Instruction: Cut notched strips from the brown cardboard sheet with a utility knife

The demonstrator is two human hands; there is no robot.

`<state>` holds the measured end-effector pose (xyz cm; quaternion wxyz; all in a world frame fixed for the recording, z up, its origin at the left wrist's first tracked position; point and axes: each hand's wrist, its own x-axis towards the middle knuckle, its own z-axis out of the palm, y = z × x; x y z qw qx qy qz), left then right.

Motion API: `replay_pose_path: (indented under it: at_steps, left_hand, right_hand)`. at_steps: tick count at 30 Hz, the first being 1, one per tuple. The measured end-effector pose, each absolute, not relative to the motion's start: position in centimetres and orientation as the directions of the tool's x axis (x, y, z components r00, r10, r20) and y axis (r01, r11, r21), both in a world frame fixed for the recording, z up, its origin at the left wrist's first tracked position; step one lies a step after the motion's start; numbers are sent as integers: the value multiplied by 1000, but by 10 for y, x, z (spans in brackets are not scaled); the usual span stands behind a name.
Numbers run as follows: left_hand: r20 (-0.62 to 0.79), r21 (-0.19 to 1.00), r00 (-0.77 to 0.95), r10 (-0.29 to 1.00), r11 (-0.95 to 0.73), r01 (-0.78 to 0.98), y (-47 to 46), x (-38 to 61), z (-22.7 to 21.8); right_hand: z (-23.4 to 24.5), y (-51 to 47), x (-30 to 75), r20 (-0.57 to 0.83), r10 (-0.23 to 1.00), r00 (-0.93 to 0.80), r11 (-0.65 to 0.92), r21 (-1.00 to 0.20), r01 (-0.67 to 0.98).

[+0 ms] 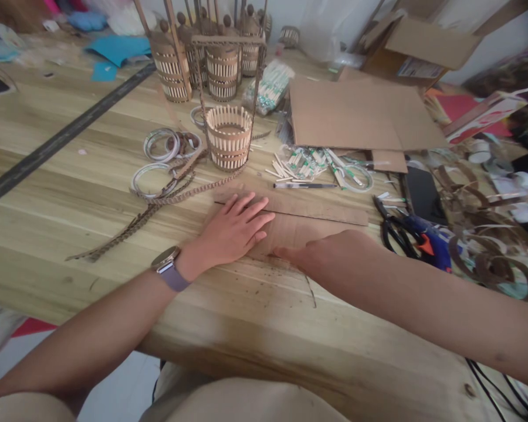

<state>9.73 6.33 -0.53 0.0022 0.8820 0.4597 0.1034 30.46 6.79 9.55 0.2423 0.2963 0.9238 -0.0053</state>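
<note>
A flat brown cardboard piece (290,228) lies on the wooden table in front of me, with a separate or slit strip (317,210) along its far side. My left hand (235,231), wearing a watch, rests flat on the cardboard with fingers spread. At the near edge of the same piece, my right hand (330,258) is closed, its index finger pointing left and its tip low on the cardboard. The other fingers are hidden, and I cannot make out what they hold. A pen (305,185) lies just beyond the strip.
Beyond my left hand stands a small stick basket (229,140) with a tall handle. Corrugated strips (145,220) and tape rolls (154,179) lie left. Scissors (393,231), a blue glue gun (431,240), a phone (423,196) and cardboard curls (493,258) crowd the right; cardboard sheets (356,114) lie behind.
</note>
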Motion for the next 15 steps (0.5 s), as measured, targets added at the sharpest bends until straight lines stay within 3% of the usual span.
replay_pose_path:
  at_steps: [3, 15]
  left_hand:
    - [170, 90, 559, 811, -578, 811, 64, 97, -5]
    - [188, 116, 553, 812, -577, 808, 64, 95, -6]
  right_hand:
    - [101, 67, 314, -558, 525, -643, 829, 164, 535]
    - [96, 57, 382, -515, 561, -648, 800, 135, 585]
